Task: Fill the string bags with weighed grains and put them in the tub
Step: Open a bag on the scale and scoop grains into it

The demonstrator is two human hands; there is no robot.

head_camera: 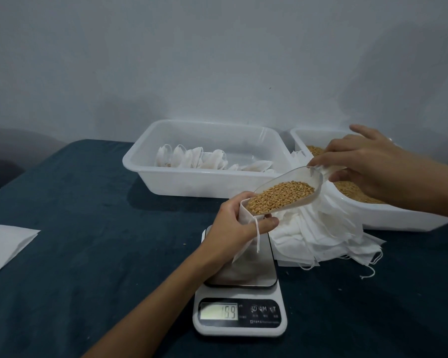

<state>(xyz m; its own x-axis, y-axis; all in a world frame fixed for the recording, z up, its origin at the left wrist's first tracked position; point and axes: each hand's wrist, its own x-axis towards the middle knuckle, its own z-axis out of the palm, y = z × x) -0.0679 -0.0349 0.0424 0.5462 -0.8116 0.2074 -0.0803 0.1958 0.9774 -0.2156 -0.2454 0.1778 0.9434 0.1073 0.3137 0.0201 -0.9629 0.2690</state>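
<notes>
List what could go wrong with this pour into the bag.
1. The scoop is heaped with grain and looks wider than the bag mouth that the left hand pinches open; grain may spill onto the scale.
2. The left hand holds the bag over the scale, so pressing down would distort the reading.

Dark teal table (88, 228) — two tubs (150, 174), scale (239, 329), bag pile (321, 241), paper (3, 244).

Scale (239, 316) display reads approx "159"; button "T" legible; other btn labels too blurry.
</notes>
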